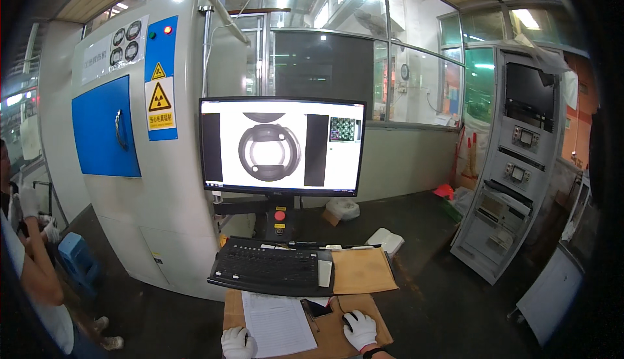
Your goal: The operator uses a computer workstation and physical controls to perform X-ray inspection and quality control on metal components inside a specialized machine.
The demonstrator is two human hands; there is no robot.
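My right hand (361, 333), in a white glove, rests over a black computer mouse (349, 320) on the brown board (378, 320). My left hand (238, 344), also white-gloved, lies at the left edge of a ruled paper sheet (276, 323), holding nothing that I can see; a gap shows between its fingers. Between the hands, a dark phone-like object (317, 307) and a pen (311, 317) lie beside the sheet. Above them sits a black keyboard (266, 265). The monitor (283, 146) displays a grey scan of a round ring-shaped part.
A tan folder (364, 270) lies right of the keyboard. Below the monitor is a red push button (280, 216). A tall cabinet with a blue door (106, 128) and radiation sign stands left. Another person (39, 274) is at far left near a blue stool (79, 261). An equipment rack (513, 164) stands right.
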